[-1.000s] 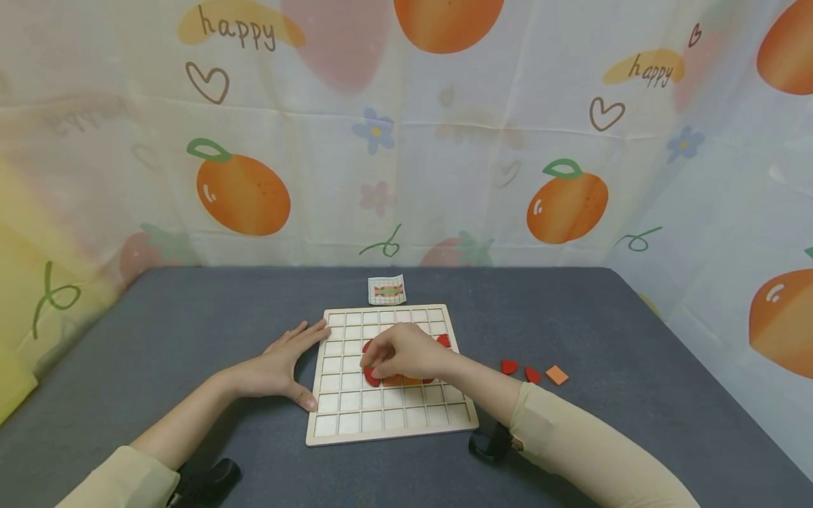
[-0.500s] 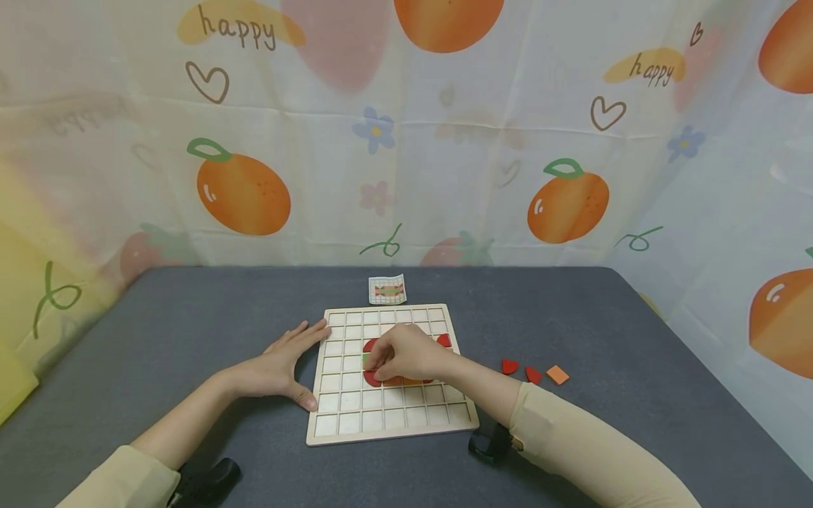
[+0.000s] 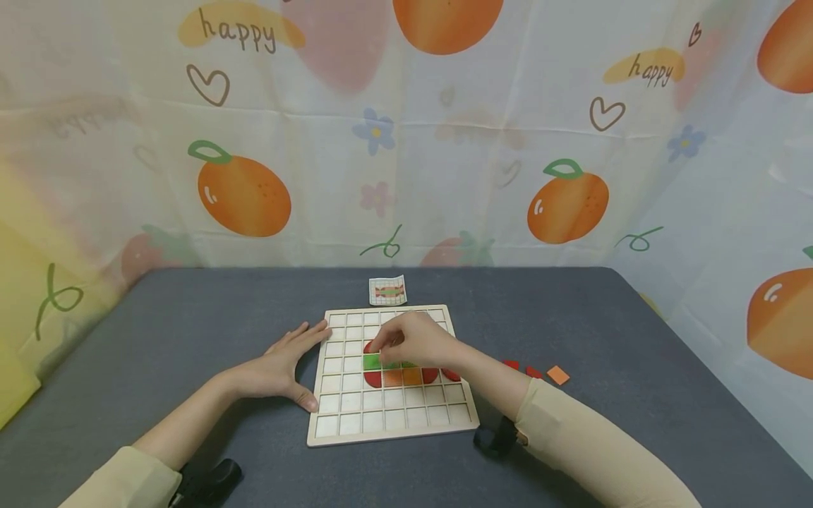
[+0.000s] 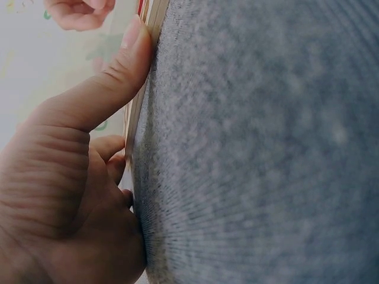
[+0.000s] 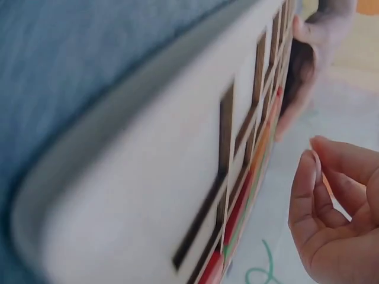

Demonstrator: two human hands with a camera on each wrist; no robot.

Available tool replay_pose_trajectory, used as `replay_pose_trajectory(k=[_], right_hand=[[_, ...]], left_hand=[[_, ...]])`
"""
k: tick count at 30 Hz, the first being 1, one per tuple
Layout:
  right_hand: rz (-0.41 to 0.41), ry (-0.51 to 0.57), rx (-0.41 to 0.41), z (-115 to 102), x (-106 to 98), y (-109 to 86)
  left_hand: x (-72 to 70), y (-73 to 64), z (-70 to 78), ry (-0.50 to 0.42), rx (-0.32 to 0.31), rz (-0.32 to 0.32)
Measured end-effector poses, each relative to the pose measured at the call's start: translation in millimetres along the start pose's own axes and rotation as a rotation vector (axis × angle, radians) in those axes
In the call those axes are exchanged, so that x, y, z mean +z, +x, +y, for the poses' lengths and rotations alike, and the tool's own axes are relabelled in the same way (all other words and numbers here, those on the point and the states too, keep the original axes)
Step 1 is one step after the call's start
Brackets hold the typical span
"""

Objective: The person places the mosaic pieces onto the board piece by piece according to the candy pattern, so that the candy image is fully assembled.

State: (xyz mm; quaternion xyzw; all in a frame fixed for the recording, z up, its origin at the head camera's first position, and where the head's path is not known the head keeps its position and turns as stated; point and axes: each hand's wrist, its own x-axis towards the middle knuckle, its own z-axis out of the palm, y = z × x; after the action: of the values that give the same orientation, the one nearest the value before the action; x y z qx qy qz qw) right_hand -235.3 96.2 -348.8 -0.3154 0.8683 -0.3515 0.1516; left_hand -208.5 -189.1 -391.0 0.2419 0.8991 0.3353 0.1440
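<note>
In the head view, a pale square grid board (image 3: 349,425) lies on the table, holding flat tiles. A green tile (image 3: 372,361) sits left of the coloured group, above a red rounded tile (image 3: 372,379) and an orange tile (image 3: 392,378). My right hand (image 3: 416,343) hovers over the board and covers part of the group. Its fingers are curled, thumb and index tips close together, with no tile seen between them. My left hand (image 3: 273,367), fingers spread, touches the board's left edge. The left wrist view shows that thumb (image 4: 133,50) against the board's side.
Behind the board lies a small card (image 3: 387,291) with a printed grid pattern. To the right, an orange diamond-shaped tile (image 3: 558,375) and red tiles (image 3: 533,372) lie on the dark grey table (image 3: 190,317), partly covered by my right forearm. A printed curtain hangs behind.
My right hand has lifted slightly up and away from the tile group, uncovering the green tile and more red and orange tiles. My left hand stays at the board's edge.
</note>
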Motion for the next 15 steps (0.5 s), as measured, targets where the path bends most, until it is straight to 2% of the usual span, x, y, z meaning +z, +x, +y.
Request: replay_pose_trajectory(k=[7,15], right_hand=[[0.037,0.048,0.038,10,-18,-9.1],[0.068,0.046,0.13,24,-40,-21.0]], left_hand=[[0.1,1.0,0.3,0.01,0.006,0.004],[-1.1,-0.8,2.6,0.011,0.014,-0.001]])
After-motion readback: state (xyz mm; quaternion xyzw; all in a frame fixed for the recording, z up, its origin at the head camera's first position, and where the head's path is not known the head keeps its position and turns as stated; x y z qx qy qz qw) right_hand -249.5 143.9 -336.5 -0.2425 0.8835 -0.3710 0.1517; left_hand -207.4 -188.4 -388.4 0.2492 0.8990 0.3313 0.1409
